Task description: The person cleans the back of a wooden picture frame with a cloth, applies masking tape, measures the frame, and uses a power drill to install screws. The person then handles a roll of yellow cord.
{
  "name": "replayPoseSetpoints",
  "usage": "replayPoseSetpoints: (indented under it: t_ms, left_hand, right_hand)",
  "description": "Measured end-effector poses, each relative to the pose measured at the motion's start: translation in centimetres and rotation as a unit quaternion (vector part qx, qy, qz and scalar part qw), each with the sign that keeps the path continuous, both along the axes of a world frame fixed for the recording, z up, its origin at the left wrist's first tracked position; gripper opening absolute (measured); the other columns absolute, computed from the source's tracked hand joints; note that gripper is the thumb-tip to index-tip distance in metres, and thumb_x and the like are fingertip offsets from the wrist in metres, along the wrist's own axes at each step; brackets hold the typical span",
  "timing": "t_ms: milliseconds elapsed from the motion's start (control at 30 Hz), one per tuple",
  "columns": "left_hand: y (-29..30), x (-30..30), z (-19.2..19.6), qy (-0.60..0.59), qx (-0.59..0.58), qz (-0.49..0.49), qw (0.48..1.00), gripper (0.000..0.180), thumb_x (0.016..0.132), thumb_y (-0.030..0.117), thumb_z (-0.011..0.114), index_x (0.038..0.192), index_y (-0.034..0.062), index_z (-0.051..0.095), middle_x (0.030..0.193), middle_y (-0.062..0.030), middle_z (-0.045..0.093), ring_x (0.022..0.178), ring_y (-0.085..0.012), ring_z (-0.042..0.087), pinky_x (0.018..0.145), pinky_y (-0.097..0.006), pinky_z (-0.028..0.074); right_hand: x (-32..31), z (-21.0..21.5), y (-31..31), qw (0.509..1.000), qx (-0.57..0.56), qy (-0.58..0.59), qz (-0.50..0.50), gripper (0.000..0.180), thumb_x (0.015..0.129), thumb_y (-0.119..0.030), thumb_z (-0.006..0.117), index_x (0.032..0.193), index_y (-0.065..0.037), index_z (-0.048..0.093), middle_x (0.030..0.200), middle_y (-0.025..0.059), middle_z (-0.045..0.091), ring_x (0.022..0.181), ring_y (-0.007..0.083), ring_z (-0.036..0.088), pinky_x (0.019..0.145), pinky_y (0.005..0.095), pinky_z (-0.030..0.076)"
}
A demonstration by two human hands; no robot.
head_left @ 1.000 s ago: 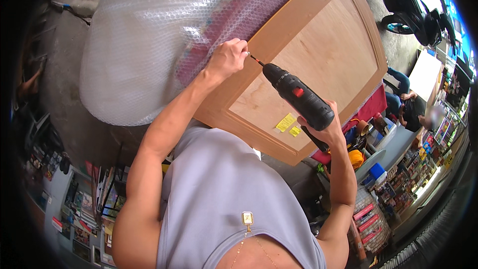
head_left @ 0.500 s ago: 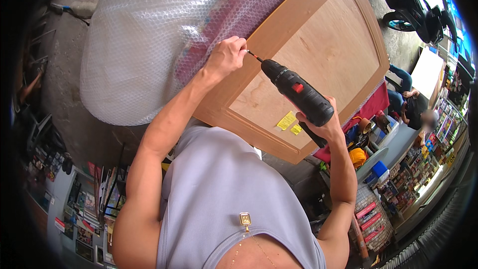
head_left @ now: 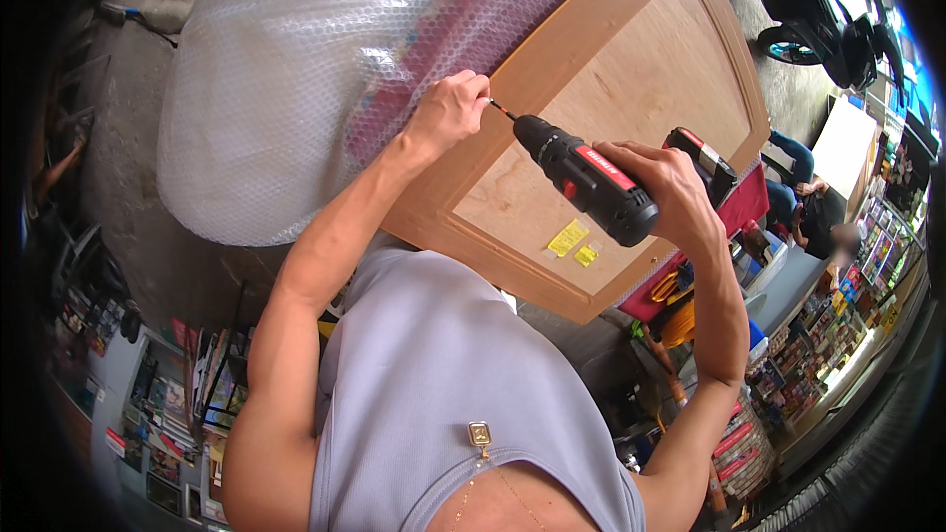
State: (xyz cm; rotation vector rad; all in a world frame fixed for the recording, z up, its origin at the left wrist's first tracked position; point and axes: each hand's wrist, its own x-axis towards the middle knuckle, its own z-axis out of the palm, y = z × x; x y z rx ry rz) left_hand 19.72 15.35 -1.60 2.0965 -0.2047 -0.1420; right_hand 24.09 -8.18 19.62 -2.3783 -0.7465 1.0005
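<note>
My right hand (head_left: 662, 177) grips a black and red cordless drill (head_left: 581, 177), its battery end sticking out to the upper right. The drill lies over the wooden panel (head_left: 645, 69) and points up and left. From its chuck a thin bit (head_left: 503, 109) reaches to the fingertips of my left hand (head_left: 453, 110). Those fingers are pinched at the panel's left edge, where a small shiny tip shows; what they hold is too hidden to name. Yellow paper labels (head_left: 568, 237) are stuck near the panel's lower corner.
Beside the panel on the left lies a large bundle in bubble wrap (head_left: 266, 89). A motorbike (head_left: 828, 30) stands at the far right, and a person (head_left: 818, 207) sits below it. A red cloth (head_left: 744, 199), an orange coil (head_left: 678, 325) and crowded shelves line the right side.
The drill has rolled over in my right hand: its battery end has swung from the lower right to the upper right, and my right elbow has moved outward. My left hand has stayed put.
</note>
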Motion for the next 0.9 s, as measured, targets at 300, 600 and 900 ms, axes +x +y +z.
replayPoseSetpoints:
  t_ms: [300, 600, 900]
  left_hand:
    - [-0.7, -2.2, -0.9, -0.029, -0.067, 0.103, 0.992, 0.018, 0.076, 0.005, 0.068, 0.092, 0.0056, 0.060, 0.086, -0.0100, 0.058, 0.078, -0.0271, 0.059, 0.068, -0.037, 0.048]
    - [-1.8, -2.3, -1.6, -0.053, -0.019, 0.126, 0.990, 0.037, 0.074, 0.014, 0.072, 0.108, 0.0107, 0.056, 0.097, -0.0076, 0.058, 0.092, -0.0274, 0.058, 0.080, -0.041, 0.044]
    - [-2.0, -2.3, -1.7, -0.065, 0.005, 0.133, 0.989, 0.037, 0.074, 0.016, 0.071, 0.107, 0.0105, 0.056, 0.096, -0.0072, 0.058, 0.091, -0.0272, 0.058, 0.079, -0.041, 0.044]
  right_hand:
    - [-1.6, -0.3, 1.2, 0.973, 0.025, 0.125, -0.194, 0.054, 0.061, 0.003, 0.063, 0.114, -0.002, 0.056, 0.081, 0.0142, 0.062, 0.075, 0.0264, 0.060, 0.077, 0.0319, 0.049]
    - [-1.8, 0.4, 3.6, 0.987, -0.036, 0.078, -0.137, 0.053, 0.065, -0.005, 0.069, 0.117, -0.007, 0.056, 0.080, 0.0155, 0.068, 0.074, 0.0339, 0.066, 0.067, 0.0390, 0.052]
    - [-0.9, 0.8, 4.6, 0.986, -0.065, 0.087, -0.127, 0.048, 0.064, -0.008, 0.071, 0.110, -0.007, 0.059, 0.073, 0.0136, 0.067, 0.070, 0.0317, 0.066, 0.063, 0.0396, 0.051]
